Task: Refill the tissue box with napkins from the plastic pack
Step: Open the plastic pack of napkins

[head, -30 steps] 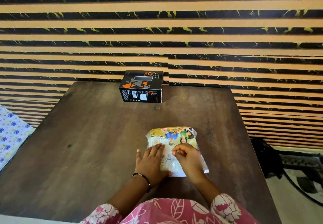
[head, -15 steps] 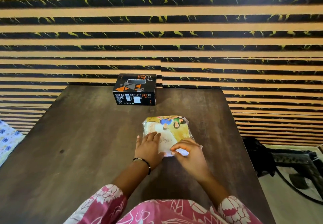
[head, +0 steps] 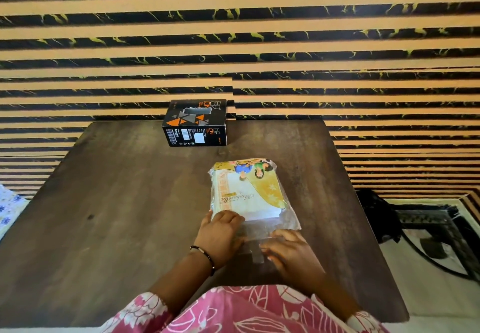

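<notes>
A clear plastic pack of napkins [head: 249,190], printed yellow and white with small figures, lies flat in the middle of the dark wooden table [head: 117,203]. Its near flap of clear plastic is pulled out toward me. My left hand [head: 220,236] rests on the pack's near left corner. My right hand [head: 288,252] pinches the loose clear flap at the near edge. The black tissue box [head: 194,123], with orange and grey triangles and a slot on top, stands at the table's far edge, well apart from both hands.
A wall of black and tan stripes [head: 233,47] rises right behind the table. Dark cables and a black frame [head: 428,229] lie on the floor at the right. A blue-flowered cloth [head: 10,208] shows at the left edge.
Both hands slid back from the top of the pack to its near edge. The clear plastic flap now lies unfolded toward me, and more of the printed face shows.
</notes>
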The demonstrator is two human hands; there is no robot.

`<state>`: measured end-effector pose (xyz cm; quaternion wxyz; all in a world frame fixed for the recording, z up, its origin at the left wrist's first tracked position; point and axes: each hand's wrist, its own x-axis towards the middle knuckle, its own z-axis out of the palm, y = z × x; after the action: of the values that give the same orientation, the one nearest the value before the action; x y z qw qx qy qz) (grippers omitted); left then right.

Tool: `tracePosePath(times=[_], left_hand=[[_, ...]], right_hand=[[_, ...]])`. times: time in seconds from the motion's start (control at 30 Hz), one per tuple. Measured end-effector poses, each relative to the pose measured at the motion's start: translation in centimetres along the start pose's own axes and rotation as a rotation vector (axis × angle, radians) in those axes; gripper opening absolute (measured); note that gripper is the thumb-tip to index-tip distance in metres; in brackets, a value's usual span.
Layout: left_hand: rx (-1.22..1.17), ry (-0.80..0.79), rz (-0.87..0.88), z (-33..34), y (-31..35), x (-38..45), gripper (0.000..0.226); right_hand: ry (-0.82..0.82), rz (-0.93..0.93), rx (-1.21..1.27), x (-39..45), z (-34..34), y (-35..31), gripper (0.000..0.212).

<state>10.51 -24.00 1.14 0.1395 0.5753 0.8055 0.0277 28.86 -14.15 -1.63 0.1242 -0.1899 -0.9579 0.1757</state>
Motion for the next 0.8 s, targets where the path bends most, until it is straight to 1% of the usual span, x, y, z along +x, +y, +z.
tracePosePath(times=[0.07, 0.13, 0.2, 0.27, 0.3, 0.33, 0.37, 0.4, 0.47, 0.53, 0.57, 0.63, 0.7, 0.73, 0.8], left_hand=[[0.060, 0.020, 0.048, 0.2, 0.1, 0.0, 0.050], [0.078, 0.007, 0.096, 0.3, 0.2, 0.1, 0.058], [0.133, -0.010, 0.152, 0.7, 0.1, 0.1, 0.057], [0.249, 0.019, 0.165, 0.6, 0.3, 0.3, 0.044], [0.290, 0.062, 0.167, 0.6, 0.4, 0.5, 0.036], [0.284, 0.055, 0.172, 0.6, 0.4, 0.6, 0.026], [0.257, 0.068, 0.166, 0.5, 0.4, 0.8, 0.019], [0.192, 0.066, 0.140, 0.4, 0.5, 0.9, 0.017], [-0.033, 0.131, 0.028, 0.0, 0.4, 1.1, 0.020], [-0.261, 0.218, -0.033, -0.9, 0.6, 1.3, 0.019], [-0.332, 0.249, -0.028, -1.6, 0.8, 1.4, 0.016], [-0.428, 0.284, -0.006, -2.6, 1.2, 1.7, 0.011], [-0.475, 0.302, 0.020, -3.4, 1.8, 2.1, 0.009], [-0.498, 0.306, 0.026, -3.6, 2.2, 2.2, 0.008], [-0.522, 0.301, 0.028, -3.6, 2.6, 2.4, 0.007]], right_hand=[[-0.061, 0.000, -0.042, -0.2, 0.1, 0.0, 0.024], [-0.088, 0.006, -0.050, -0.2, 0.1, 0.1, 0.024], [-0.105, 0.011, -0.040, 0.1, 0.2, 0.1, 0.025], [-0.124, 0.017, -0.026, 0.2, 0.4, 0.1, 0.024], [-0.134, 0.012, -0.033, 0.2, 0.7, 0.2, 0.024], [-0.155, 0.009, -0.031, 0.2, 0.8, 0.3, 0.026], [-0.186, 0.006, -0.018, 0.2, 1.0, 0.3, 0.031], [-0.218, 0.008, -0.002, 0.2, 1.0, 0.3, 0.038], [-0.260, 0.036, 0.052, 0.1, 1.0, 0.2, 0.050], [-0.218, 0.067, 0.096, 0.2, 0.6, 0.0, 0.045], [-0.191, 0.072, 0.104, 0.4, 0.5, -0.1, 0.041], [-0.121, 0.067, 0.107, 1.2, 0.0, -0.7, 0.040], [-0.076, 0.064, 0.093, 2.4, -0.7, -1.5, 0.038], [-0.083, 0.070, 0.079, 2.9, -1.0, -1.8, 0.037], [-0.161, 0.117, 0.020, 3.8, -1.2, -2.0, 0.039]])
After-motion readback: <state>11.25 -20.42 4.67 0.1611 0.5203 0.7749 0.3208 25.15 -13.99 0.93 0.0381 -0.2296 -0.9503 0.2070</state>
